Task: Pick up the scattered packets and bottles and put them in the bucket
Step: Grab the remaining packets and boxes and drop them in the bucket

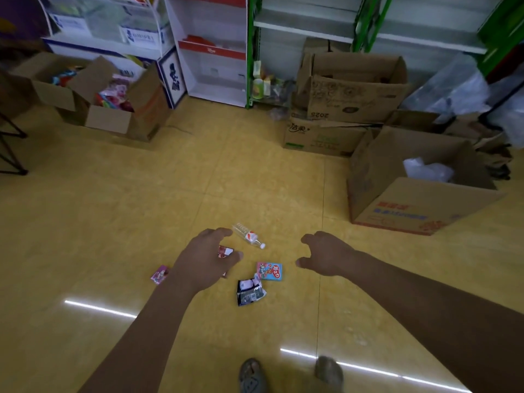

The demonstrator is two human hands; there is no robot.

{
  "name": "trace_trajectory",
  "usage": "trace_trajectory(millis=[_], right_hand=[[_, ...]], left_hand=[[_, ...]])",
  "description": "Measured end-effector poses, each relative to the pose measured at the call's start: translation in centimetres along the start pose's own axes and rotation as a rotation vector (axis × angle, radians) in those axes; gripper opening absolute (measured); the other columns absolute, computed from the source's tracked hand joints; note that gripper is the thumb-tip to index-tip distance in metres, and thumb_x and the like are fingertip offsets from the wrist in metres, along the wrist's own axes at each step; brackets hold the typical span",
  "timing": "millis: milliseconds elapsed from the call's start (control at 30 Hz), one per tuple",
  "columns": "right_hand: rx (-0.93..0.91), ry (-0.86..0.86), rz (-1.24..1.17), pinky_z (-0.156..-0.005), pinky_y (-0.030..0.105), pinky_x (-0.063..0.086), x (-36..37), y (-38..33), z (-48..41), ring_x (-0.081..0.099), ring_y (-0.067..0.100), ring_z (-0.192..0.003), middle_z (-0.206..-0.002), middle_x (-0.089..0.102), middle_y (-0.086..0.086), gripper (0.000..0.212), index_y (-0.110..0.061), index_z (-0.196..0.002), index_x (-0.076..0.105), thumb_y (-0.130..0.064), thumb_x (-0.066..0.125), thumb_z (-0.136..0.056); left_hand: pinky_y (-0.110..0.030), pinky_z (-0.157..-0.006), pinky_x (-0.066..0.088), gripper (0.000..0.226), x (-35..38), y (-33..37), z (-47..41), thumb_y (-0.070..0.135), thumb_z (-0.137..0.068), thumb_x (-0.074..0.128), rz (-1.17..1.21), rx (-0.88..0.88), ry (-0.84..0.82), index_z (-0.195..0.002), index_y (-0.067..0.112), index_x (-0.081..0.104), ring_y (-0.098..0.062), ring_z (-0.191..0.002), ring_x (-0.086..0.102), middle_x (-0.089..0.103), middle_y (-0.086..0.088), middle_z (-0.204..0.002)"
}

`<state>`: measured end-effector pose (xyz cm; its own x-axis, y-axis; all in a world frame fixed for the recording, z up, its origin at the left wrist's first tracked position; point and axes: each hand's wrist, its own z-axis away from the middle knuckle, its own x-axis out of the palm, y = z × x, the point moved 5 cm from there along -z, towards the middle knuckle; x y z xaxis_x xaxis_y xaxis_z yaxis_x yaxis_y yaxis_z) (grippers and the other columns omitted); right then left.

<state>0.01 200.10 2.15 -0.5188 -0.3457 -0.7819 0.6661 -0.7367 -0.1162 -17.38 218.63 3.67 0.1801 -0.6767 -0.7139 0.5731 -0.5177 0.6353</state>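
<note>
A clear plastic bottle point(248, 236) with a red-and-white label lies on its side on the yellow floor. Packets lie near it: a red one point(226, 251) partly under my left hand, a pink one point(159, 274) to the left, a pink-and-blue one point(270, 271) and a black one point(249, 292). My left hand point(205, 260) hovers over the red packet with fingers spread, holding nothing. My right hand point(326, 255) hangs to the right of the packets, fingers curled apart and empty. No bucket is in view.
An open cardboard box point(411, 207) stands to the right, with more boxes point(354, 100) behind it. Boxes of packets point(113, 120) sit at the left below shelving point(215, 52). A black stand point(11, 154) is at the far left. My two feet point(289, 374) are at the bottom.
</note>
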Motion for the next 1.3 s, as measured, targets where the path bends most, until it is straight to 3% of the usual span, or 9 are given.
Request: trace_trajectory(millis=[333, 467, 667, 800, 967, 1067, 1167, 1300], right_hand=[[-0.065, -0.098, 0.067, -0.098, 0.035, 0.045, -0.1, 1.0, -7.1, 0.048, 0.026, -0.125, -0.140, 0.044, 0.012, 0.070, -0.015, -0.148, 0.033, -0.051, 0.055, -0.093], [-0.111, -0.142, 0.112, -0.098, 0.035, 0.045, 0.8, 2.0, -10.6, 0.047, 0.026, -0.126, -0.141, 0.043, 0.011, 0.070, -0.015, -0.148, 0.034, -0.052, 0.054, -0.093], [-0.230, -0.230, 0.195, -0.097, 0.034, 0.045, 3.5, 3.7, -15.9, 0.049, 0.026, -0.122, -0.135, 0.047, 0.013, 0.064, -0.014, -0.143, 0.038, -0.051, 0.053, -0.093], [-0.306, -0.260, 0.228, -0.093, 0.034, 0.046, 6.1, 4.6, -19.9, 0.053, 0.027, -0.117, -0.130, 0.049, 0.014, 0.062, -0.013, -0.140, 0.041, -0.050, 0.054, -0.092], [-0.340, -0.268, 0.235, -0.089, 0.033, 0.046, 10.4, 5.3, -25.3, 0.054, 0.030, -0.116, -0.130, 0.050, 0.017, 0.061, -0.010, -0.136, 0.045, -0.050, 0.056, -0.091], [-0.376, -0.262, 0.268, -0.088, 0.031, 0.043, 13.9, 5.6, -28.9, 0.052, 0.032, -0.118, -0.130, 0.052, 0.021, 0.059, -0.006, -0.133, 0.046, -0.047, 0.056, -0.092], [-0.391, -0.262, 0.304, -0.089, 0.033, 0.044, 18.2, 5.8, -32.7, 0.053, 0.031, -0.118, -0.130, 0.053, 0.020, 0.061, -0.006, -0.136, 0.045, -0.047, 0.056, -0.092], [-0.396, -0.275, 0.341, -0.090, 0.034, 0.044, 24.0, 5.5, -37.2, 0.052, 0.030, -0.119, -0.133, 0.053, 0.017, 0.063, -0.007, -0.139, 0.042, -0.048, 0.055, -0.093]], left_hand=[[-0.025, -0.082, 0.043, 0.054, 2.4, -1.2, -3.3, 0.045, -0.084, 0.068, -0.036, -0.089, -0.024, -0.133, 0.028, 0.053, -0.008, -0.097, 0.051, 0.055, 0.003, -0.123], [-0.022, -0.078, 0.037, 0.043, 4.3, -1.4, -5.1, 0.041, -0.085, 0.067, -0.069, -0.132, -0.010, -0.126, 0.031, 0.058, -0.006, -0.096, 0.050, 0.057, 0.003, -0.113], [-0.030, -0.093, 0.046, 0.044, 9.4, -2.4, -7.7, 0.048, -0.082, 0.068, -0.036, -0.271, -0.009, -0.124, 0.038, 0.061, -0.011, -0.104, 0.059, 0.059, 0.003, -0.119], [-0.027, -0.096, 0.044, 0.041, 13.4, -3.8, -9.9, 0.046, -0.085, 0.067, -0.032, -0.324, -0.032, -0.124, 0.036, 0.061, -0.011, -0.113, 0.056, 0.058, 0.002, -0.124], [-0.022, -0.097, 0.037, 0.040, 19.1, -7.4, -12.4, 0.044, -0.087, 0.066, -0.065, -0.351, -0.090, -0.126, 0.036, 0.061, -0.011, -0.122, 0.053, 0.058, 0.003, -0.132], [-0.015, -0.091, 0.035, 0.034, 22.8, -10.6, -14.2, 0.039, -0.085, 0.070, -0.066, -0.323, -0.093, -0.118, 0.032, 0.068, -0.010, -0.112, 0.059, 0.064, 0.005, -0.125], [-0.018, -0.089, 0.037, 0.033, 27.7, -14.8, -16.0, 0.042, -0.085, 0.068, -0.071, -0.336, -0.178, -0.117, 0.034, 0.068, -0.009, -0.098, 0.059, 0.064, 0.006, -0.119], [-0.021, -0.093, 0.037, 0.033, 33.4, -20.1, -17.9, 0.045, -0.086, 0.066, -0.079, -0.361, -0.222, -0.118, 0.036, 0.067, -0.014, -0.113, 0.055, 0.061, 0.006, -0.124]])
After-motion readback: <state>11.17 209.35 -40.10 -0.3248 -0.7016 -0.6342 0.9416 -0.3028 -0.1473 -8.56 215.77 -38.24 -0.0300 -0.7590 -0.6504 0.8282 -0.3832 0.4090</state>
